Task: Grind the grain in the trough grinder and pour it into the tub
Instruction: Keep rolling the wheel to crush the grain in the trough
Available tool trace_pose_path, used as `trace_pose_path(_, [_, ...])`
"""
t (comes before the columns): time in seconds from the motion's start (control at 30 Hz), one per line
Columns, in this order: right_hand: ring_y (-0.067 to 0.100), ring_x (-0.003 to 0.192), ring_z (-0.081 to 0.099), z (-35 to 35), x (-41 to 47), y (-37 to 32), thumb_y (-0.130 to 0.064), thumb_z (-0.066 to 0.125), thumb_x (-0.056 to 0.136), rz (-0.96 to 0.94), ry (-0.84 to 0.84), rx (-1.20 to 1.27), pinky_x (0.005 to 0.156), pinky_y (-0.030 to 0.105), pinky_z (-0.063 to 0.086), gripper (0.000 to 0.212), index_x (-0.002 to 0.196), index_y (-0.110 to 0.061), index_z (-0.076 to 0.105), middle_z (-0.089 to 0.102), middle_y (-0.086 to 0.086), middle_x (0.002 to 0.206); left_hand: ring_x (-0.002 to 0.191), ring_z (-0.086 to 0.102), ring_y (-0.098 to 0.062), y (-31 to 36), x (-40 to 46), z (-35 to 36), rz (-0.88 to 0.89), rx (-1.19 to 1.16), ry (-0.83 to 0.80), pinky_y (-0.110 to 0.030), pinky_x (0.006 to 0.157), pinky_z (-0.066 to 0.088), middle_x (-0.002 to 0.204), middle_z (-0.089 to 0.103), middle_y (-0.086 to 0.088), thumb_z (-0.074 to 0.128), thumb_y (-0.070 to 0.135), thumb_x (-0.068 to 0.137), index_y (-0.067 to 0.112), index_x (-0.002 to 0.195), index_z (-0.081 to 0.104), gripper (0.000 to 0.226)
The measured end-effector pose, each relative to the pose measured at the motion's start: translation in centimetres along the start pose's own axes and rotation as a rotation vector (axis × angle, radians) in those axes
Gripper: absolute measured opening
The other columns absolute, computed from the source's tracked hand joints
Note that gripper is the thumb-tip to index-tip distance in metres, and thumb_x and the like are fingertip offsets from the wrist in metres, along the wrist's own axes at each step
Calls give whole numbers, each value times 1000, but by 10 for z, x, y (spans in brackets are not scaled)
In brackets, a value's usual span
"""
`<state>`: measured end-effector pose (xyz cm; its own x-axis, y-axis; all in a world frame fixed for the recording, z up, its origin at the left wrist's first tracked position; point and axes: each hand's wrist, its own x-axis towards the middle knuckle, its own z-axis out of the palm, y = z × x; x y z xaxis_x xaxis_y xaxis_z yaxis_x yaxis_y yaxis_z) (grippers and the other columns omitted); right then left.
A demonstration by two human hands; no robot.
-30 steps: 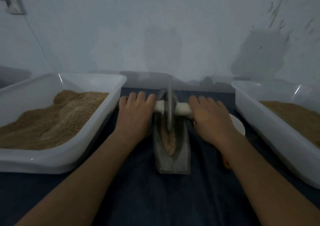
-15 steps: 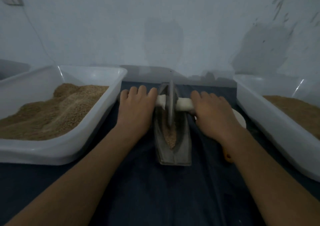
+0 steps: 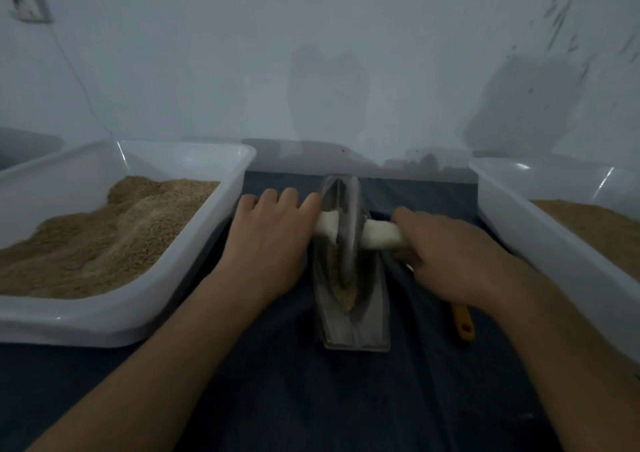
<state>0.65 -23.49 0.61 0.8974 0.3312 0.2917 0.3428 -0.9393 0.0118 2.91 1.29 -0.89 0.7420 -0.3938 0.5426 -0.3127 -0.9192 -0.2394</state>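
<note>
- Head view: we look down on a grey metal trough grinder (image 3: 351, 299) standing on a dark blue cloth (image 3: 294, 392) that covers the surface, its long axis running away from us toward a pale wall (image 3: 311, 53).
- A thin metal wheel (image 3: 348, 230) stands upright in the trough's groove, a white axle handle (image 3: 381, 233) passing through its middle and sticking out to both sides.
- Our left hand (image 3: 270, 243) lies over the handle's left end, fingers (image 3: 289, 197) reaching forward over it; we cannot tell whether they curl round the handle.
- Our right hand (image 3: 450, 254) grasps the handle's right end, fingers wrapped round it.
- Tan, coarse grain (image 3: 341, 287) lies in a narrow strip along the groove, nearer to us than the wheel.
- A white plastic tub (image 3: 194, 261) heaped with tan grain sits just beside the grinder on the left; a second white tub (image 3: 540, 243), also holding tan grain, sits on the right.
- An orange handle (image 3: 464, 323) shows on the cloth just past our right wrist; the rest of it is hidden.
</note>
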Motion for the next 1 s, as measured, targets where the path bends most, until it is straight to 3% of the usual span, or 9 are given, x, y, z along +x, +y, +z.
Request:
trace_pose_path(0.1, [23,88,48,17,27,-7,-26,57,94,57,176,-273,72,37,32,22,108,-22,41,53,1,104,103,53,-29,1,15,13,-118,33,-34,-40,87,42,112,52,-5,65,21,88,20,117,39,39])
trace_pose_path(0.2, [31,95,50,25,38,-13,-14,54,92,103,248,-352,82,42,38,25,117,-13,52,54,9,106,106,52,-29,-2,16,22,-170,22,-55,-39,86,40,116,51,-5,63,16,88,20,119,38,40])
trace_pose_path(0.33, [23,83,46,10,19,-7,-28,59,88,-52,209,-250,71,38,30,24,108,-22,46,49,-2,95,107,54,-30,-9,3,5,-68,-78,-127,-44,89,45,116,52,-4,64,28,89,23,123,35,45])
trace_pose_path(0.4, [15,76,39,1,4,-2,-33,60,92,-78,104,-153,66,36,26,30,100,-33,32,38,-12,87,102,56,-28,-8,-8,-8,-3,-82,-104,-44,85,45,111,53,-1,64,35,89,26,120,35,44])
trace_pose_path(0.5, [8,72,42,-1,-7,-1,-37,63,93,-63,41,-26,60,32,28,36,97,-38,27,40,-15,84,101,57,-27,-3,-15,-10,28,-35,-50,-43,84,45,110,53,-1,68,33,86,26,121,35,48])
trace_pose_path(0.6, [15,77,42,9,11,-4,-35,63,92,-12,129,-159,66,36,28,35,100,-33,29,41,-10,89,105,56,-28,-1,3,1,-55,-17,-90,-42,89,46,113,53,-3,72,28,85,24,121,39,49])
trace_pose_path(0.7, [26,91,50,18,34,-10,-22,60,91,88,175,-293,74,38,31,27,115,-19,47,52,2,102,107,53,-29,1,17,11,-140,23,-68,-40,91,43,115,52,-4,64,19,88,21,118,39,39])
trace_pose_path(0.8, [30,90,51,21,33,-12,-14,59,87,80,210,-342,76,42,36,28,115,-13,54,54,8,100,109,53,-29,-1,15,14,-136,-1,-71,-40,91,42,118,51,-5,62,20,88,20,122,38,41])
trace_pose_path(1.0, [14,69,37,9,-3,-1,-29,67,85,-87,158,-194,63,35,26,38,97,-34,31,37,-12,82,98,57,-26,-9,-14,-5,19,-107,-58,-41,79,41,107,53,0,63,30,90,28,118,36,39])
